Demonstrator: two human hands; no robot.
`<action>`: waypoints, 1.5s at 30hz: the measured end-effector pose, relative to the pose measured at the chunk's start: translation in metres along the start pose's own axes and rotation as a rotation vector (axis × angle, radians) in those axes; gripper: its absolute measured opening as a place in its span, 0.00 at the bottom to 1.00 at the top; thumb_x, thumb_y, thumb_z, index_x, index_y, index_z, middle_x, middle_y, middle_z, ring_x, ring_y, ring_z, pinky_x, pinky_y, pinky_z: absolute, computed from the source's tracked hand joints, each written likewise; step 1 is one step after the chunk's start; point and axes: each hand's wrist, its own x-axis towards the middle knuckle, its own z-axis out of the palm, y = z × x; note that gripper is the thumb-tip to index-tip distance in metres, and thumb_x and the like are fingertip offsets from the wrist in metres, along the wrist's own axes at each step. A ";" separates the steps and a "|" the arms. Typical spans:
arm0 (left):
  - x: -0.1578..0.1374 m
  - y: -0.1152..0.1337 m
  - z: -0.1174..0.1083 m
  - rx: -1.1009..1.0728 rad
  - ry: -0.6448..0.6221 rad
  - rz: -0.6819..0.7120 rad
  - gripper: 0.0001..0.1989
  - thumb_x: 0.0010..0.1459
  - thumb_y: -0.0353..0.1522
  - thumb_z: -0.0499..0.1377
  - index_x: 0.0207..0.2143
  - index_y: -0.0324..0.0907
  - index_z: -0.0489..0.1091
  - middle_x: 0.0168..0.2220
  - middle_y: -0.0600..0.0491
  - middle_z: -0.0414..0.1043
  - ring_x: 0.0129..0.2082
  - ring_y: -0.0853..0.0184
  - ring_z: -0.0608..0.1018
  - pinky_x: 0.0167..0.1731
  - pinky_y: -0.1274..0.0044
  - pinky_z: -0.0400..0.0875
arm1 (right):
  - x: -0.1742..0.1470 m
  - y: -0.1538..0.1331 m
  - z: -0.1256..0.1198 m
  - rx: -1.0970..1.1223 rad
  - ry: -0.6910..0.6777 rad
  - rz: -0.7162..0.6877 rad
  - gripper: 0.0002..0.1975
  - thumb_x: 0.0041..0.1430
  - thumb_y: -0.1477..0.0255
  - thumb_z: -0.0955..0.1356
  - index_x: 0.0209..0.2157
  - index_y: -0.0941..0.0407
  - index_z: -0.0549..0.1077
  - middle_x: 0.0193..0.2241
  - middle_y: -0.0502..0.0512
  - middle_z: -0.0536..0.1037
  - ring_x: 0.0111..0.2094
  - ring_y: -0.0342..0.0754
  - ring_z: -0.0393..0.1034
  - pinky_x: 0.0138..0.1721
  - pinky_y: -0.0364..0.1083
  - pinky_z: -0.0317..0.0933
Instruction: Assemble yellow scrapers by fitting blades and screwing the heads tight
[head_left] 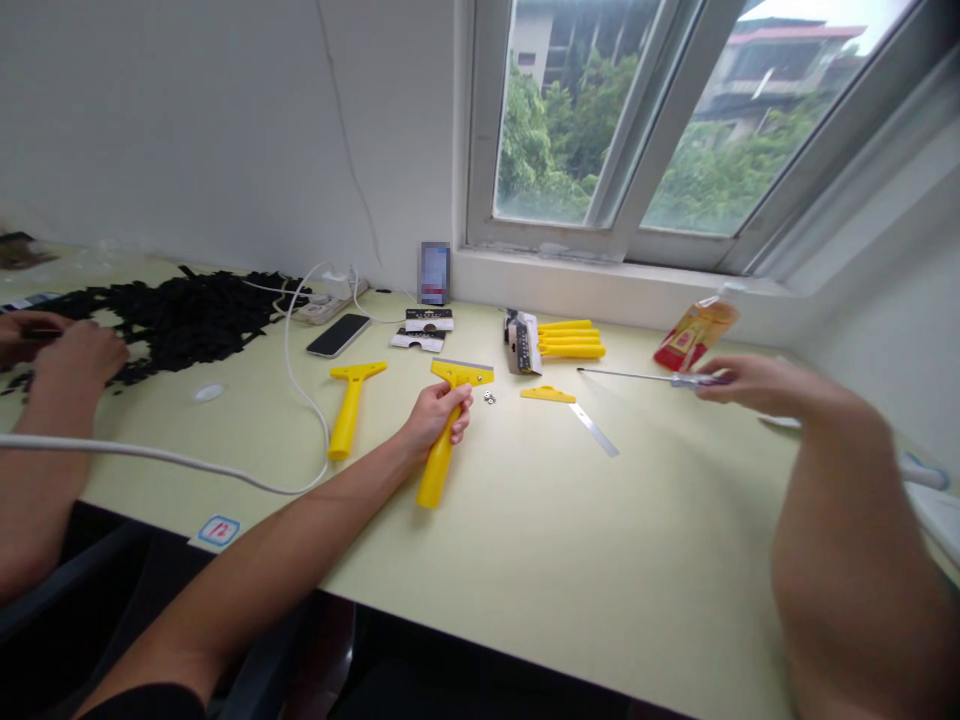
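Observation:
My left hand (439,418) is closed around the handle of a yellow scraper (436,472), whose wide head with a metal blade edge points away from me. Just right of that head lie several small screws (490,397). Over the right side of the table, my right hand (739,385) grips a screwdriver (637,376), its long shaft pointing left. Between the hands lie a loose yellow head plate (547,394) and a thin metal blade (595,430). A second yellow scraper handle (347,415) rests left of my left hand.
Packaged yellow scrapers (570,340) lie near the window, beside a bottle of orange liquid (694,330). Card labels (424,328), a phone (339,335) and a power strip (326,305) sit further back. A white cable (292,380) crosses the left side. Another person's hands (75,350) work by black strips (187,315).

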 end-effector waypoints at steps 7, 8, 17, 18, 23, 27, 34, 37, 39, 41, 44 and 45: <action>0.000 -0.004 0.002 0.012 -0.003 -0.012 0.19 0.49 0.42 0.65 0.25 0.39 0.62 0.16 0.62 0.58 0.11 0.80 0.59 0.08 0.85 0.56 | -0.022 -0.115 -0.051 -0.027 0.322 0.141 0.18 0.46 0.53 0.74 0.33 0.51 0.78 0.18 0.56 0.75 0.18 0.45 0.69 0.17 0.44 0.57; 0.000 -0.004 0.002 0.015 -0.005 -0.012 0.19 0.49 0.42 0.66 0.24 0.39 0.61 0.16 0.62 0.58 0.11 0.80 0.60 0.08 0.85 0.56 | -0.025 -0.130 -0.047 0.032 0.355 0.078 0.17 0.48 0.54 0.74 0.33 0.52 0.78 0.19 0.55 0.75 0.19 0.45 0.70 0.18 0.44 0.58; -0.001 -0.005 0.002 0.008 -0.043 -0.017 0.18 0.50 0.41 0.65 0.25 0.39 0.62 0.16 0.62 0.58 0.10 0.80 0.59 0.08 0.85 0.55 | -0.020 -0.181 -0.003 0.273 0.274 -0.283 0.07 0.51 0.69 0.73 0.26 0.55 0.74 0.15 0.47 0.72 0.15 0.39 0.65 0.15 0.39 0.57; -0.002 -0.004 0.002 0.005 -0.037 -0.020 0.18 0.49 0.41 0.66 0.25 0.39 0.61 0.16 0.62 0.58 0.11 0.80 0.59 0.08 0.85 0.55 | -0.019 -0.181 -0.001 0.268 0.268 -0.292 0.06 0.51 0.69 0.73 0.26 0.55 0.73 0.15 0.46 0.72 0.15 0.39 0.64 0.15 0.38 0.56; -0.003 -0.002 0.004 0.010 -0.027 -0.039 0.18 0.49 0.41 0.66 0.25 0.39 0.61 0.16 0.62 0.59 0.10 0.80 0.59 0.08 0.84 0.55 | -0.018 -0.182 0.002 0.253 0.243 -0.327 0.06 0.52 0.70 0.73 0.26 0.55 0.73 0.15 0.46 0.73 0.15 0.38 0.63 0.16 0.38 0.55; -0.004 -0.001 0.005 0.009 -0.045 -0.048 0.18 0.50 0.41 0.65 0.24 0.40 0.60 0.14 0.62 0.58 0.09 0.79 0.58 0.08 0.84 0.55 | -0.017 -0.182 0.003 0.238 0.231 -0.330 0.06 0.52 0.70 0.73 0.27 0.55 0.73 0.15 0.46 0.73 0.15 0.39 0.64 0.16 0.38 0.56; -0.003 -0.002 0.002 0.011 -0.079 -0.055 0.19 0.49 0.43 0.65 0.24 0.41 0.60 0.12 0.63 0.56 0.09 0.79 0.58 0.08 0.84 0.55 | -0.016 -0.182 0.004 0.230 0.225 -0.345 0.06 0.51 0.69 0.73 0.27 0.55 0.74 0.15 0.46 0.73 0.14 0.38 0.64 0.16 0.38 0.56; -0.003 -0.004 0.001 0.004 -0.090 -0.058 0.19 0.50 0.43 0.65 0.24 0.41 0.60 0.12 0.62 0.56 0.09 0.79 0.58 0.08 0.85 0.55 | -0.016 -0.183 0.003 0.236 0.211 -0.330 0.08 0.51 0.67 0.73 0.26 0.56 0.74 0.14 0.46 0.72 0.14 0.38 0.63 0.16 0.37 0.56; -0.002 -0.005 0.000 -0.003 -0.089 -0.056 0.19 0.50 0.42 0.65 0.24 0.40 0.60 0.12 0.63 0.56 0.09 0.79 0.58 0.08 0.85 0.55 | -0.016 -0.185 0.004 0.237 0.211 -0.277 0.10 0.51 0.65 0.73 0.25 0.56 0.73 0.13 0.47 0.72 0.13 0.38 0.63 0.15 0.37 0.55; -0.002 -0.005 0.001 -0.008 -0.082 -0.051 0.18 0.50 0.42 0.65 0.24 0.40 0.61 0.13 0.63 0.56 0.09 0.79 0.58 0.08 0.85 0.56 | -0.016 -0.187 0.006 0.241 0.222 -0.192 0.12 0.51 0.64 0.73 0.24 0.57 0.73 0.13 0.47 0.72 0.13 0.39 0.63 0.15 0.37 0.55; -0.003 -0.004 0.002 -0.024 -0.055 -0.045 0.18 0.50 0.41 0.65 0.24 0.40 0.61 0.14 0.63 0.57 0.09 0.79 0.58 0.08 0.85 0.56 | -0.015 -0.191 0.008 0.234 0.252 -0.050 0.15 0.52 0.60 0.73 0.23 0.57 0.72 0.12 0.48 0.71 0.13 0.39 0.63 0.15 0.38 0.55; -0.003 -0.003 0.002 -0.028 -0.045 -0.043 0.18 0.49 0.41 0.65 0.24 0.40 0.61 0.14 0.63 0.57 0.09 0.79 0.59 0.08 0.85 0.56 | -0.015 -0.192 0.009 0.220 0.263 -0.010 0.16 0.52 0.59 0.72 0.23 0.57 0.73 0.11 0.48 0.70 0.13 0.39 0.62 0.15 0.38 0.55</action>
